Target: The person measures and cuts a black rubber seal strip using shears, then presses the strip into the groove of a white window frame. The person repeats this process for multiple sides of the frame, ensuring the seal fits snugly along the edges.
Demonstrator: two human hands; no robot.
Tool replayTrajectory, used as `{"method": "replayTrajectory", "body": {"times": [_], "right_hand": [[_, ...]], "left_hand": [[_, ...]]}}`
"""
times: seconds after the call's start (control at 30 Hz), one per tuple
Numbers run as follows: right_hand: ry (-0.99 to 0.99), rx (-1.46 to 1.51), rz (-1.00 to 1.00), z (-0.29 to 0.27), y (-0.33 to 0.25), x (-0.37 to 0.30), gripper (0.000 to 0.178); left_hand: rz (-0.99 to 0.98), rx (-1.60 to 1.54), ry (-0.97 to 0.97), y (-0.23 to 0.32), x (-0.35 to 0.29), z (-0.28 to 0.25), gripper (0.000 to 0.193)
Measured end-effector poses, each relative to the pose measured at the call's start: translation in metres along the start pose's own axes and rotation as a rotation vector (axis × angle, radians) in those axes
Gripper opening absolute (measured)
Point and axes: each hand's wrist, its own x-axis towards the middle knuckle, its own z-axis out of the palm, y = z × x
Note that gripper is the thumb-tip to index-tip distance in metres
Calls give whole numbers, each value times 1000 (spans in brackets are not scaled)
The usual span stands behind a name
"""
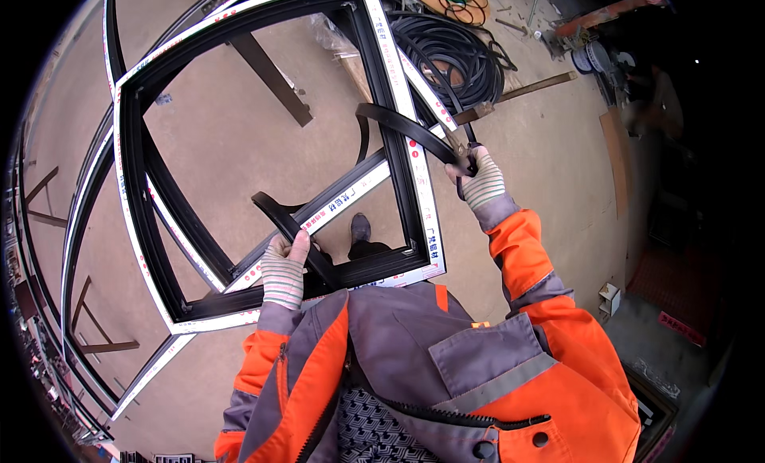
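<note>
Black strip (405, 127), long axis arching up-left from right fingers (480, 168) (curled round metal tool (457, 141)), left fingers (300, 246) pinching black band (278, 216)

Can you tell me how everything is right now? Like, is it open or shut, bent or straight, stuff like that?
Left hand: closed on black strip
Right hand: closed on hand tool
Black strip: bent into curves
Hand tool: held; can't tell if open or shut
White-and-black frame: joined at its corners, see-through in the middle
Black coil: wound in loops on the floor
Jacket: worn, unzipped
</note>
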Motion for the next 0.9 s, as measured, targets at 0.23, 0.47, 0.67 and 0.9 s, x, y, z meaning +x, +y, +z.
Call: {"method": "replayTrajectory", "body": {"times": [0.23, 0.47, 0.67, 0.9], "right_hand": [[-1, -480, -545, -28, -64, 95, 38], [-128, -701, -870, -24, -183, 194, 32], [146, -969, -829, -11, -194, 232, 37], [-2, -675, -291, 23, -90, 187, 40]], "left_hand": [[55, -64, 36, -16, -4, 6, 20], [28, -112, 92, -36, -9, -1, 19], [-4, -58, 75, -34, -9, -5, 20], [15, -67, -25, -53, -6, 2, 27]]}}
